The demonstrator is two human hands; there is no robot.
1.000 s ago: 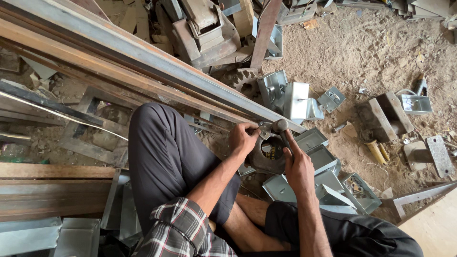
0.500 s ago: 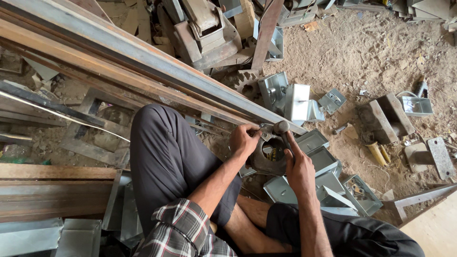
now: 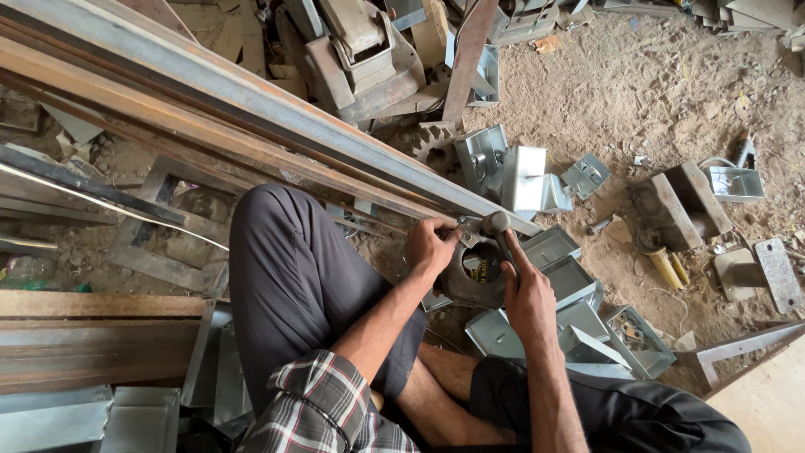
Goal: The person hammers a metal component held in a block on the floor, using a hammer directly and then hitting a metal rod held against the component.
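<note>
I sit on the ground with my knees apart. My left hand (image 3: 432, 247) pinches a small bent metal piece (image 3: 466, 229) on the top edge of a round, rusty iron ring block (image 3: 480, 273). My right hand (image 3: 528, 295) grips the handle of a hammer, forefinger stretched along it. The hammer's head (image 3: 495, 223) rests right beside the small piece, at the end of a long steel beam (image 3: 251, 92).
Grey sheet-metal boxes lie right of the block (image 3: 560, 252) and by my right leg (image 3: 641, 340). More folded metal parts (image 3: 511, 172) sit beyond. Rusty beams and scrap (image 3: 360, 50) crowd the left and top. Sandy ground (image 3: 637, 92) stretches to the upper right.
</note>
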